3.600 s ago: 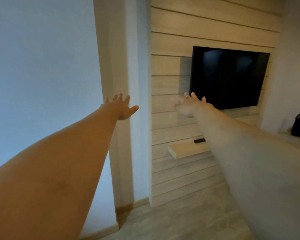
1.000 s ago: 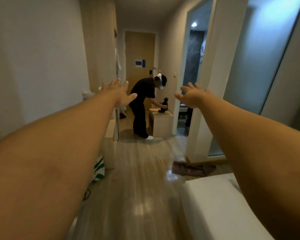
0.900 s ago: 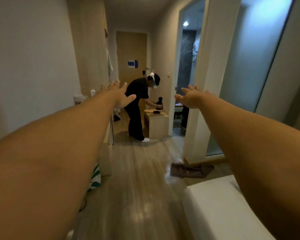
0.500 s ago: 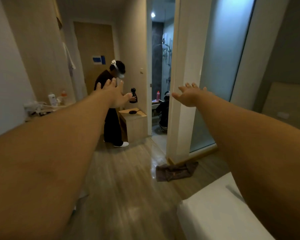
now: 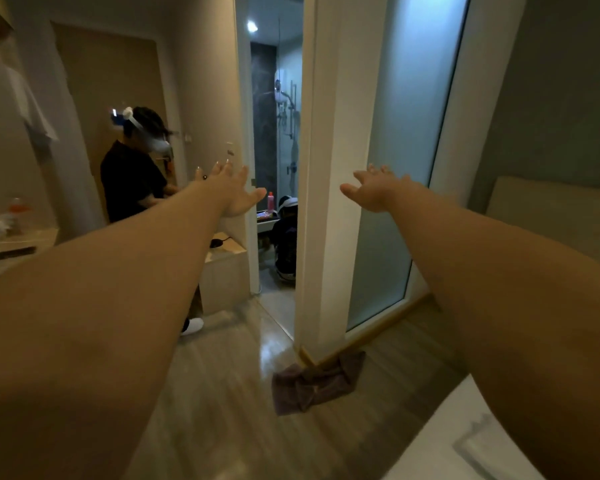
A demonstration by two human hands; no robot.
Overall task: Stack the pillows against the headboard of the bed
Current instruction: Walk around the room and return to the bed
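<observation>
- The view keeps swinging to the right: over the past few seconds the wall-mounted screen has gone, the corridor has come in, and now the bathroom doorway (image 5: 274, 161) sits near the middle of the frame.
- More of the right side shows than half a second ago: a pale padded panel (image 5: 551, 216) at the right edge, which I take to be the headboard, and a white corner of the bed (image 5: 440, 441) at lower right.
- Both arms stay stretched out ahead. The left hand (image 5: 234, 194) has its fingers spread and holds nothing; the right hand (image 5: 374, 190) is likewise splayed and empty.
- No pillow is in view. The pillows presumably lie further right on the bed, outside the frame, so I cannot tell how they are placed.
- A person in dark clothes (image 5: 136, 181) wearing a headset stands in the corridor beside a low wooden cabinet (image 5: 226, 271); a second figure (image 5: 286, 237) crouches inside the bathroom. Both are well apart from the hands.
- A dark cloth (image 5: 316, 382) lies crumpled on the floor at the foot of the white door frame (image 5: 323, 202), near the bed corner.
- Judging by this, the task has not really begun: the turn is bringing the bed into reach, and the first pillow is not yet taken.
</observation>
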